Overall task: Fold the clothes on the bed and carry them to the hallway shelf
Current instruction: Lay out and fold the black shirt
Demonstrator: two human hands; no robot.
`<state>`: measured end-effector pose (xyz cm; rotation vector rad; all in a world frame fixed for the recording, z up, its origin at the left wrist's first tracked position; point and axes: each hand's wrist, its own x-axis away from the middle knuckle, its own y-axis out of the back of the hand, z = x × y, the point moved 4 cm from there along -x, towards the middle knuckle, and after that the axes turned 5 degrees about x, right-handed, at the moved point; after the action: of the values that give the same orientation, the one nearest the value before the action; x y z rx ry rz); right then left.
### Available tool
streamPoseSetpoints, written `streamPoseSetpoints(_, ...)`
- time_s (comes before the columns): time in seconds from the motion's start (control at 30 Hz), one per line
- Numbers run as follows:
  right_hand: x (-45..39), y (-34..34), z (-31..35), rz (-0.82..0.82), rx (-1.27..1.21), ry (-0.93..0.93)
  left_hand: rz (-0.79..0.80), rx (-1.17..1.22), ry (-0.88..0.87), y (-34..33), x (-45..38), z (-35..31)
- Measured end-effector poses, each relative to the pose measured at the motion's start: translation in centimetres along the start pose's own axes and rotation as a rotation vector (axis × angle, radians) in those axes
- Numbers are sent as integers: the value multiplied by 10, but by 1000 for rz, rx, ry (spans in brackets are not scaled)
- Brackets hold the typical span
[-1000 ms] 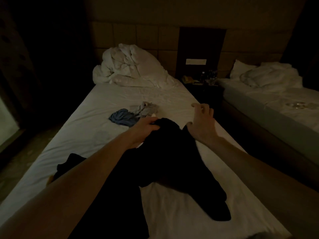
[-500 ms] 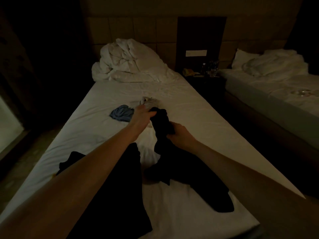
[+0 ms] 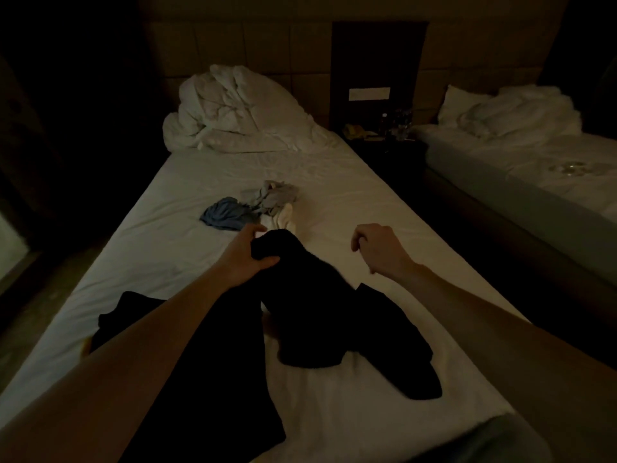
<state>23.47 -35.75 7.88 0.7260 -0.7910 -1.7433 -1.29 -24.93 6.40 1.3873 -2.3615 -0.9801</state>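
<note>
Letting go since half a second back, the right hand (image 3: pixel 380 250) hangs loosely curled and empty beside the black garment (image 3: pixel 320 309), whose top the left hand (image 3: pixel 248 253) grips; folding looks barely begun.

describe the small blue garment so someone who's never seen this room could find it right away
Start at the near bed, the one with the white duvet heaped at its head. Halfway down the sheet lies a little cluster of crumpled clothes, just beyond the left hand. The blue garment is the leftmost of them, the only blue piece, beside a grey garment and a white garment.
</note>
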Motion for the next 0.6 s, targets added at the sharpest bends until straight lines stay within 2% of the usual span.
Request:
streamPoseSetpoints(0.07,-1,-5,-5,71,-8,-32,21,-103,34,0,0,6)
streamPoseSetpoints(0.13,4,-24,-5,279,-96,-83,8,-147,11,-1,1,3)
streamPoseSetpoints(0.2,14,-50,2,400,-61,-12,-14,-128,-27,-4,3,-5)
streamPoseSetpoints(0.27,19,-78,10,376,71,80,-23,-124,-69,-6,7,-14)
streamPoseSetpoints(0.43,11,-101,16,222,228,132,-15,-90,-98,-1,11,-13)
streamPoseSetpoints(0.6,5,-62,6,190,-9,36,29,-102,-4,17,16,9)
